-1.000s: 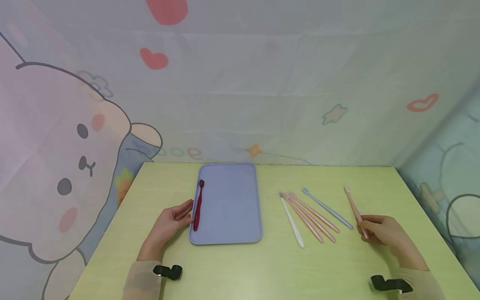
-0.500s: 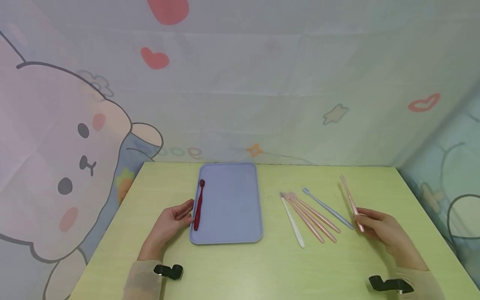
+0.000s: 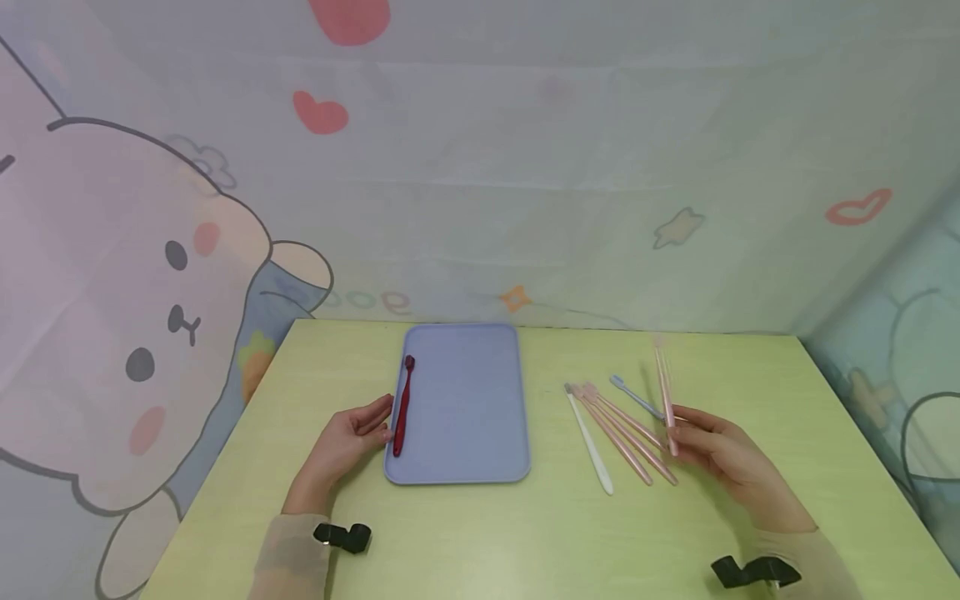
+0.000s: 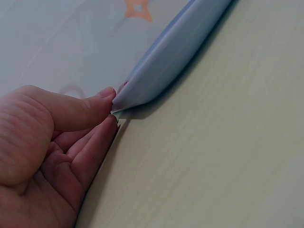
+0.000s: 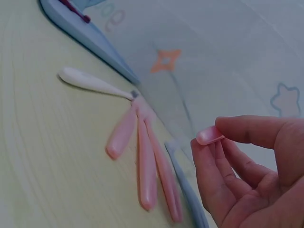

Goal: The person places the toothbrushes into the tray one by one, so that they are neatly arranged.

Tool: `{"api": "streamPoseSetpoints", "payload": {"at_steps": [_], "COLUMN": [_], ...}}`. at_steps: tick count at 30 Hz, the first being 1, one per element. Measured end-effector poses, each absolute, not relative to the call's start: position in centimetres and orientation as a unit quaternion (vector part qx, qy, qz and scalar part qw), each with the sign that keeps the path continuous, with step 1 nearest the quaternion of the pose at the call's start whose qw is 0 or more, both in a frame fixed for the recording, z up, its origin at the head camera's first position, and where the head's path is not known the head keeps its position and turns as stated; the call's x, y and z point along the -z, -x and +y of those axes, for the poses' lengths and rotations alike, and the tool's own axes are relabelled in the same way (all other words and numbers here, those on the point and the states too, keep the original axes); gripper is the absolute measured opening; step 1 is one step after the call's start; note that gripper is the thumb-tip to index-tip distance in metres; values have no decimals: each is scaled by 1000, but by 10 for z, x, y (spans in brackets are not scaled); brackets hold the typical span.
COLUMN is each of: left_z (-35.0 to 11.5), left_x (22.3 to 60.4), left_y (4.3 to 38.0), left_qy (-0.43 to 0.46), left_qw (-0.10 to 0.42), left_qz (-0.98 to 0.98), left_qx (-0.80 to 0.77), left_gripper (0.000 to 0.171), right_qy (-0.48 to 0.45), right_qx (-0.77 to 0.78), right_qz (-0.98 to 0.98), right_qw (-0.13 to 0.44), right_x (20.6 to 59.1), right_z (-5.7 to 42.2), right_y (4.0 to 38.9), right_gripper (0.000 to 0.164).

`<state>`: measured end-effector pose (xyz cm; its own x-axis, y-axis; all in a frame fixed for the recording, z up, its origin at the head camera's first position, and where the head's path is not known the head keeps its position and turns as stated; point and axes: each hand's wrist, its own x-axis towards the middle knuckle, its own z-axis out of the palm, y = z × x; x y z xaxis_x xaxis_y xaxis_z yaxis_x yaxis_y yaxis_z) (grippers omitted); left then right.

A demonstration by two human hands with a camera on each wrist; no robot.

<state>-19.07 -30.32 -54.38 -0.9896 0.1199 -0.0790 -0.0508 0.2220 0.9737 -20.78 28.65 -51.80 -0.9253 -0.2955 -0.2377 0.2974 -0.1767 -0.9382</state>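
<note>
My right hand point(image 3: 727, 458) pinches a pink toothbrush point(image 3: 664, 387) near its handle end, with the head pointing up and away. In the right wrist view, the rounded handle end point(image 5: 210, 136) pokes out between thumb and fingers. My left hand point(image 3: 337, 454) holds the left rim of a lilac-blue tray point(image 3: 465, 400), the thumb on the rim in the left wrist view point(image 4: 85, 114). Inside the tray, along its left side, lies a dark red toothbrush point(image 3: 402, 412). Below the held brush, several toothbrushes lie on the table: a white one point(image 3: 592, 450), pink ones point(image 3: 618, 442) and a blue one point(image 3: 633, 396).
The pale green table point(image 3: 480, 542) ends at a fabric backdrop point(image 3: 480, 192) printed with hearts and a cartoon animal. The tray stands near the table's back edge. A black wrist camera point(image 3: 753, 572) sits on the right sleeve, and another point(image 3: 343, 537) on the left.
My right hand has lifted the pink toothbrush and carried it left, over the blue toothbrush; the brush now stands more upright. The left hand stays at the tray rim. The head view has shifted slightly.
</note>
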Motion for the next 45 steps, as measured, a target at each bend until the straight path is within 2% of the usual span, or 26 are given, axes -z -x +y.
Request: {"api": "streamPoseSetpoints", "payload": {"at_steps": [13,19,30,41,45], "left_z": [-301,-300,-303,-302,-302], "left_x": [543,541,542,543,542], "left_y": [190,190,189,190,190], "left_qy": [-20,-21,-25,-22,-20], "left_qw": [67,67,64,62,66], "left_qz": [780,779,778,777,776], "left_qx": [-622,-623,-624,-627,-627], "left_gripper": [62,62,61,62,62], "right_qy": [54,77,92,90,81], "right_qx": [742,714,700,718,718], "right_qz": [623,650,659,639,646], "right_qw": [241,249,258,261,246], "right_x": [511,509,513,519,525], "right_z": [180,128,51,-5,-19], "right_y": [212,213,209,204,205], "right_gripper": [62,61,51,49,48]}}
